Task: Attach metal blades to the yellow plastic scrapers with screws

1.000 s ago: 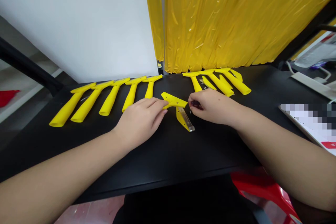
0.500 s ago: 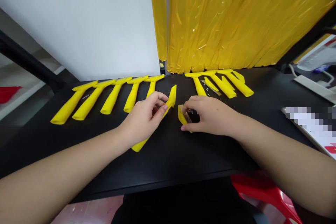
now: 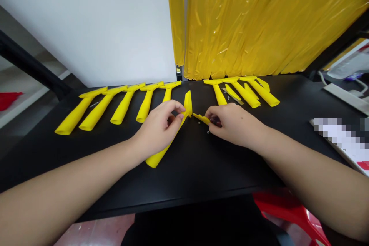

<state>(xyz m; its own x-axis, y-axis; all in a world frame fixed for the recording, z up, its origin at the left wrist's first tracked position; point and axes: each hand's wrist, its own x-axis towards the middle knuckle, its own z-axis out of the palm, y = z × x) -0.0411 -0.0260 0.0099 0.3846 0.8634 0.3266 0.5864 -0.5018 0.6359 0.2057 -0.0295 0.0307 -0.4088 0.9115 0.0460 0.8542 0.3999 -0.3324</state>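
My left hand [image 3: 161, 125] is closed around the neck of a yellow scraper handle [image 3: 158, 157]. Its wide head points away from me and its hollow end rests toward me on the black table [image 3: 184, 184]. Between the fingers and thumb of my right hand [image 3: 230, 125] is a small yellow plate [image 3: 202, 118], held tilted just right of the scraper head and apart from it. My fingers hide part of the plate. Two tiny metal pieces, one of them a small ring [image 3: 208, 132], lie on the table beside my right fingertips.
Several yellow scraper handles [image 3: 122, 109] stand in a row at the back left. More handles [image 3: 265, 91] lie at the back right, with loose yellow plates, a metal blade [image 3: 235, 98] and small hardware among them. A white board [image 3: 340, 142] lies at the right edge.
My right hand has lifted and turned the yellow plate from the table, bringing small metal pieces into view beneath it. My left hand keeps its hold, the scraper head tilting slightly.
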